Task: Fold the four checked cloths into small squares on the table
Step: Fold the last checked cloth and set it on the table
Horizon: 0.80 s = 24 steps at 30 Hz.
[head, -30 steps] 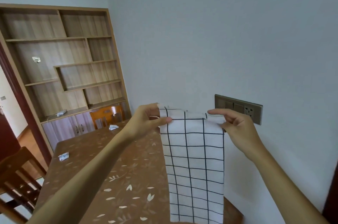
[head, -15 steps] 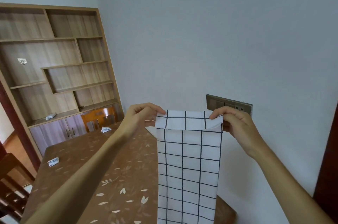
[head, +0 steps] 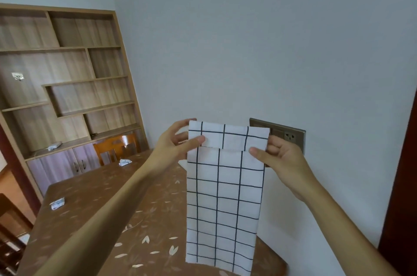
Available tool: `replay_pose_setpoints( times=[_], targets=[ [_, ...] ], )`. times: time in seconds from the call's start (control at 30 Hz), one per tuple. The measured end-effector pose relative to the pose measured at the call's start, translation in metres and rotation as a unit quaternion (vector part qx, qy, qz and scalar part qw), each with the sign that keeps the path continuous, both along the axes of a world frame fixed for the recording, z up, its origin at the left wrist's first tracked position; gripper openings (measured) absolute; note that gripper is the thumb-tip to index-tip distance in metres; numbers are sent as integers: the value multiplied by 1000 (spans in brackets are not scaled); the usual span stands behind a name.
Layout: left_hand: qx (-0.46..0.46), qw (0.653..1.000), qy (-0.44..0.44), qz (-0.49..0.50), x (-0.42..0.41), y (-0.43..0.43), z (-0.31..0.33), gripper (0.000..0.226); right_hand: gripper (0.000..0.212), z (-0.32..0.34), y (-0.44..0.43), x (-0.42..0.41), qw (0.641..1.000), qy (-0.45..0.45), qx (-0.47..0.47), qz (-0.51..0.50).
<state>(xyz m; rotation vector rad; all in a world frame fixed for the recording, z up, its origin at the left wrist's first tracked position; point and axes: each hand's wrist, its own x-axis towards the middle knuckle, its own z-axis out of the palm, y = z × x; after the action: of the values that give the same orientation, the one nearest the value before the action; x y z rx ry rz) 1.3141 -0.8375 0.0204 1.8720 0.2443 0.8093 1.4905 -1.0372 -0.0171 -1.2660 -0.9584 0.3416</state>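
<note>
Two corners of one checked cloth [head: 225, 196] are pinched: left hand [head: 173, 140] and right hand [head: 284, 158], thumbs in front. White with a black grid, doubled, it hangs below the fingers [head: 255, 151] over the table [head: 101, 196].

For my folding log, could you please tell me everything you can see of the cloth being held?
The cloth is white with thin dark grid lines, looks like woven fabric, and is folded into a long strip hanging upright over the table. Its front layer ends below the back layer's top. The left hand and right hand pinch its top corners.
</note>
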Motion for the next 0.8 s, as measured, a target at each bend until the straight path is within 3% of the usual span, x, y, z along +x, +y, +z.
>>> replay_pose_setpoints(
  times=[0.17, 0.47, 0.67, 0.8],
  targets=[
    [34, 999, 29, -4, 3, 3, -15, 21, 20, 0, 2, 5, 1000, -18, -1, -14],
    [0, 1000, 0, -24, 4, 0, -8, 25, 10, 0, 0, 15, 996, -70, -59, -11],
    [-3, 999, 20, -35, 5, 5, -6, 33, 7, -1, 0, 20, 1000, -6, 6, -28],
    [-8, 999, 21, -46, 6, 11, -6, 20, 17, 1, -3, 23, 999, 20, 37, -18]
  ],
)
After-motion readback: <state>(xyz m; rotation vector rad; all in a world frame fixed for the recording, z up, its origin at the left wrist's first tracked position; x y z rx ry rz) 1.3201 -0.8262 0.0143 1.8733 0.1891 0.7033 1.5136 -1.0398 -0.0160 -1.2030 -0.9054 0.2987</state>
